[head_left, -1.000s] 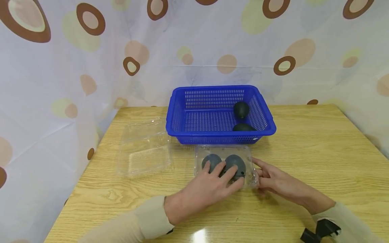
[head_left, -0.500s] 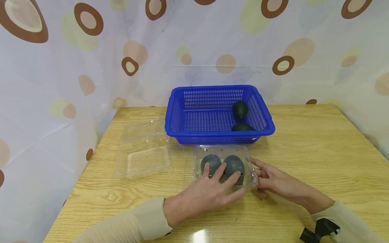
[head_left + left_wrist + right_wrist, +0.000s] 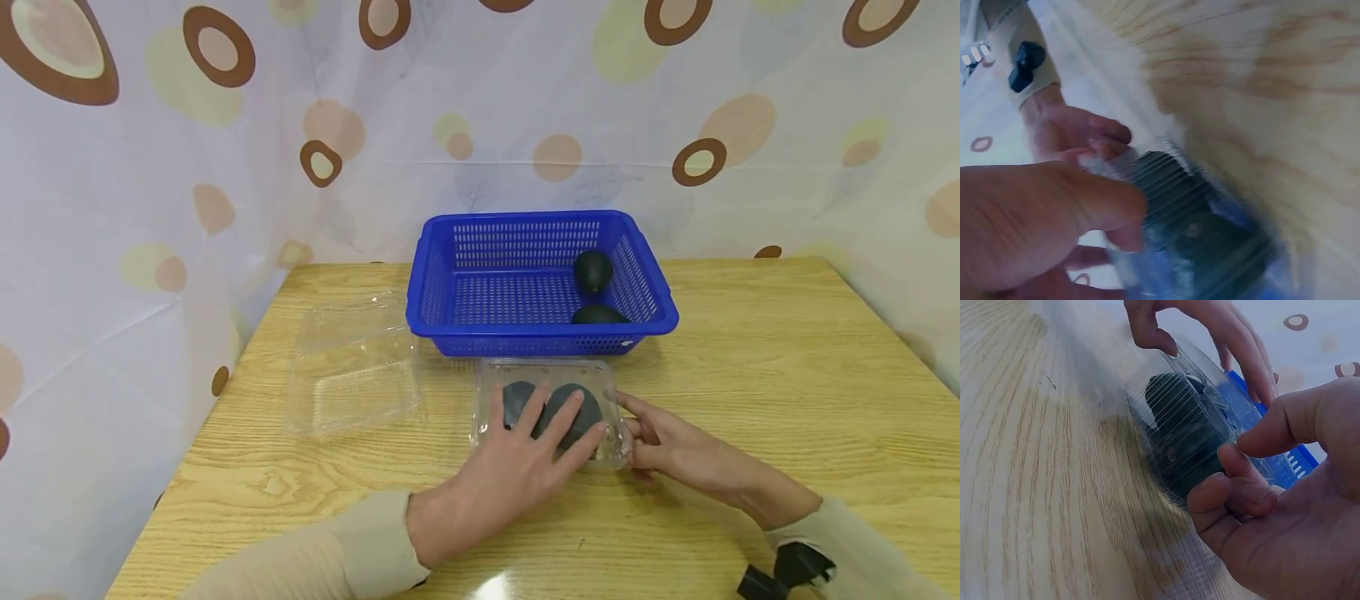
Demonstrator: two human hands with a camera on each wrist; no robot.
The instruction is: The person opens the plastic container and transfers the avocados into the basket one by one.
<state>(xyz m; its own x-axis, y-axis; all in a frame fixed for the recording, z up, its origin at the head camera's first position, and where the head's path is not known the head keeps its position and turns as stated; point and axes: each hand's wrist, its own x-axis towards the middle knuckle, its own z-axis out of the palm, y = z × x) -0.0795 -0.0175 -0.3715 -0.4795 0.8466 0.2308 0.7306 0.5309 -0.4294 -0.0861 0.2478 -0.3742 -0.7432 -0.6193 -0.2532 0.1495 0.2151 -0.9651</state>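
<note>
Head view: left hand [image 3: 513,462] spread wide, fingers straight and splayed across the top of the clear box [image 3: 555,363]. Right hand [image 3: 678,450] narrow — thumb and curled fingers pinch the box's end wall, on the left hand's right. Box sits between the hands, lying flat on the wooden table [image 3: 765,367]. Inside, under the left fingers: two dark rounded fruits, near one [image 3: 592,408] closer to the right hand, other one [image 3: 517,395] under the leftmost fingertips. Lid latched or not, can't tell. Left wrist view is blurred; thumb lies along the box's near side. Just beyond both hands and the box: blue basket [image 3: 543,330], two more dark fruits [image 3: 593,271] at its right end. Left of and beyond the left hand — second clear container [image 3: 352,367]. Patterned cloth [image 3: 450,75] hangs farther beyond.
</note>
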